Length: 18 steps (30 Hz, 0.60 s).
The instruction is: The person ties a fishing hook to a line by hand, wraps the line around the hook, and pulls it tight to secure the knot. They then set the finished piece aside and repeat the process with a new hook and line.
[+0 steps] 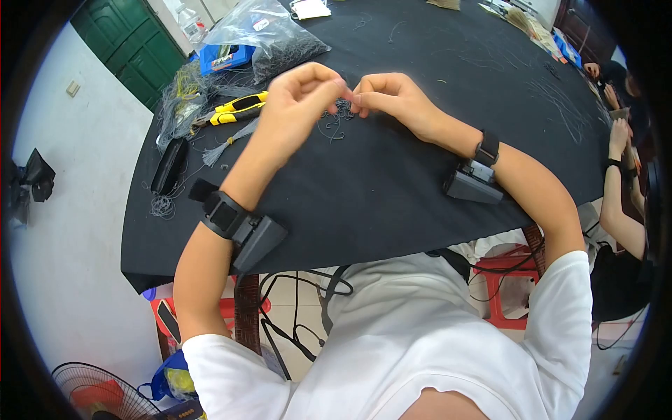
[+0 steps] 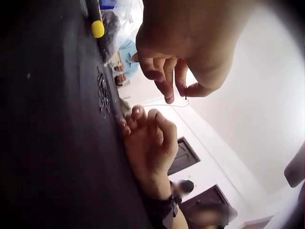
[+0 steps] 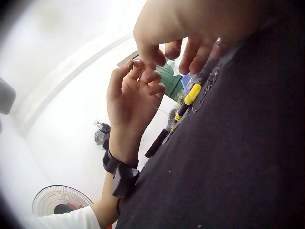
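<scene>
Both hands are raised over the black table, fingertips close together. The left hand pinches a small dark piece between thumb and index finger; a thin pale line curves from it toward the right hand. In the head view the right hand has thumb and index finger pressed together at the line's other end, which is too fine to make out clearly. Beneath the hands lies a small heap of dark looped pieces, also visible in the left wrist view.
Yellow-and-black pliers, a tied grey bundle, a black case and tangled line lie on the left. Behind are a plastic bag of dark pieces and a blue box. Loose strands and another person are at right.
</scene>
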Available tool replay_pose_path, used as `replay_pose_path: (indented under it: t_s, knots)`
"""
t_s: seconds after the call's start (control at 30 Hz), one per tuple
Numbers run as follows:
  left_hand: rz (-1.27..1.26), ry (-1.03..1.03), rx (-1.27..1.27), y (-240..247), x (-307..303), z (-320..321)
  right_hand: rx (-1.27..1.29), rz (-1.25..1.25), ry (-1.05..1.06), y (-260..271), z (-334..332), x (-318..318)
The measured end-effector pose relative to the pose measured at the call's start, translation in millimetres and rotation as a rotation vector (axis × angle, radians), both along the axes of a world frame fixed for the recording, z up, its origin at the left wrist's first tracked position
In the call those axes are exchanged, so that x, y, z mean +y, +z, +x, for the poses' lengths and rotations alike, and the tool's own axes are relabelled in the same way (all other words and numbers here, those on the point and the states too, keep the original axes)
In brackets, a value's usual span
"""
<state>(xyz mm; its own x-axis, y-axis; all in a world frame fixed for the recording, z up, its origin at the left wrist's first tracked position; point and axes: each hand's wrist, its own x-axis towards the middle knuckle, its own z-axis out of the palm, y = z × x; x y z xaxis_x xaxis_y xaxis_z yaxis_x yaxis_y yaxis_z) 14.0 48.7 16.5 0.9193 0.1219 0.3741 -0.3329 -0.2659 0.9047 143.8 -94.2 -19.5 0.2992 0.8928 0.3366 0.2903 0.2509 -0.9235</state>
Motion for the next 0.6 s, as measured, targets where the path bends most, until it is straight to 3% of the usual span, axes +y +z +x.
replay_pose_path:
  t_s: [0.13, 0.27, 0.6]
  knots:
    - [-0.019, -0.032, 0.01, -11, -8, 1, 0.112, 0.06, -0.033, 4, -9, -2]
    - [-0.039, 0.036, 0.09, -18, -1, 4, 0.045, -0.048, 0.092, 1, -6, 2]
    - [-0.088, 0.088, 0.121, -19, -4, 4, 0.123, -0.052, 0.014, 0, -4, 1]
